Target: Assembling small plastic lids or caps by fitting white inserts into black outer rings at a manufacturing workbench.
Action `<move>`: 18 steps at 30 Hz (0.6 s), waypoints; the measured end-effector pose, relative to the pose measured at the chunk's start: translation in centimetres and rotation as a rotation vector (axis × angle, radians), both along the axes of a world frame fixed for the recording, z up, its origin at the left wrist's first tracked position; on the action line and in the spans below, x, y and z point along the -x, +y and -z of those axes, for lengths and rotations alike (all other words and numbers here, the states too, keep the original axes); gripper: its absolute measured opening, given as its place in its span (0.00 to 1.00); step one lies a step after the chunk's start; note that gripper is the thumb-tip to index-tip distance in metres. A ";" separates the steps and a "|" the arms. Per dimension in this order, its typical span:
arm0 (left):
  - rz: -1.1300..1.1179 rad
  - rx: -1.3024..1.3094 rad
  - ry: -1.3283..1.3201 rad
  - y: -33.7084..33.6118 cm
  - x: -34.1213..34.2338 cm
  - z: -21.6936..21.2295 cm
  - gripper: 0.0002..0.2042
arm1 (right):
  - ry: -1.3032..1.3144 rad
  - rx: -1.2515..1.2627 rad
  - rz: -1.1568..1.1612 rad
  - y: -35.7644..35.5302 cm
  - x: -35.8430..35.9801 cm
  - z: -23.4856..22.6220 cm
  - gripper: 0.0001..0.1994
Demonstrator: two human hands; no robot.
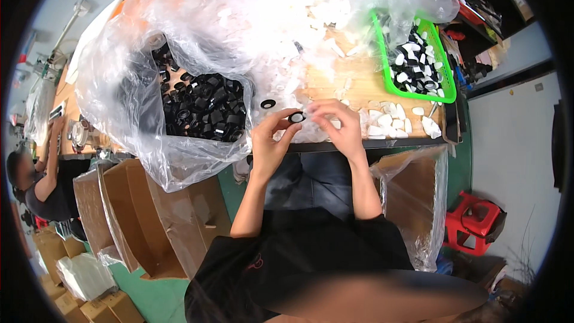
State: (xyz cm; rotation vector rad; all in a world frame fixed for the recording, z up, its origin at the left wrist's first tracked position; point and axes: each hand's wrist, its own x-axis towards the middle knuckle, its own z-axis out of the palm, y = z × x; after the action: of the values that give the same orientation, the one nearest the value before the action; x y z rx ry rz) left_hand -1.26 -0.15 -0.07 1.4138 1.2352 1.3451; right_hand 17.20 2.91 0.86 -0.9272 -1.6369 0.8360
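My left hand (270, 139) pinches a small black ring-shaped part (296, 118) with a pale centre between thumb and fingertips, above the table's near edge. Just right of that part is my right hand (343, 130), its fingers bent and slightly blurred, with a gap between thumb and forefinger and nothing visible in it. A second black ring-shaped part (268, 103) lies on the table beyond my left hand. Loose white plastic pieces (387, 121) are spread to the right of my right hand. To the left, a clear plastic bag (128, 93) holds many black plastic parts (206, 104).
A green basket (449, 91) of black and white pieces stands at the right. More clear plastic (251, 0) covers the table's far side. Below the edge are cardboard boxes (140, 215) and, at right, a red stool (472, 224). Another person (42, 188) works at far left.
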 end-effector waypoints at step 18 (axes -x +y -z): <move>-0.058 -0.275 0.070 -0.4 -1.1 -1.6 0.11 | 0.300 0.339 -0.098 -2.1 1.4 -1.5 0.12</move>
State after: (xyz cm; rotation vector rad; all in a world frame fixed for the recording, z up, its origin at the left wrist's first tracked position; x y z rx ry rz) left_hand -0.19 -0.55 1.58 1.6376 1.1770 1.5641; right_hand 15.75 0.78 2.40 -0.9048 -1.3107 1.2836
